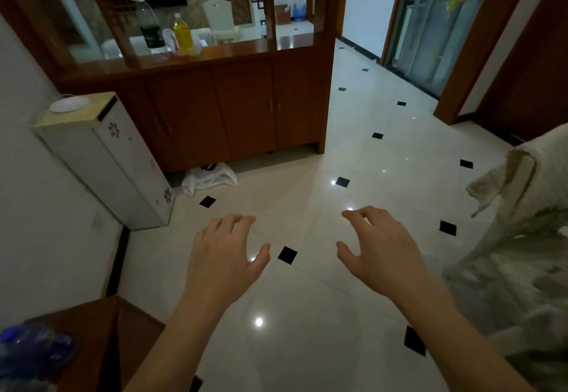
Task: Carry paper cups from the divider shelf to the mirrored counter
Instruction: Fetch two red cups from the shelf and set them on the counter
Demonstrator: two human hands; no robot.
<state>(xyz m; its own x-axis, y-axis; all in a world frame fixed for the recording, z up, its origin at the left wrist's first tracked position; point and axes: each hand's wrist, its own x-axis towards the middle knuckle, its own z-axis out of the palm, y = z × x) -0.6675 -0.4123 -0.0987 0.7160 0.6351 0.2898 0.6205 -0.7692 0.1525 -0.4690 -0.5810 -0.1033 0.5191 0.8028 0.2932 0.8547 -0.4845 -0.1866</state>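
My left hand and my right hand hover palm-down over the tiled floor, fingers spread, holding nothing. Ahead stands the wooden divider shelf with lattice above and cabinet doors below. On its ledge stand a dark bottle, a yellow bottle and some pale items I cannot make out clearly. No paper cup is plainly recognisable from here. The shelf is well beyond both hands.
A white floor unit with a plate on top stands against the left wall. A plastic bag lies at the cabinet's foot. A covered chair is at right, a brown table corner at lower left. A doorway opens beyond the divider.
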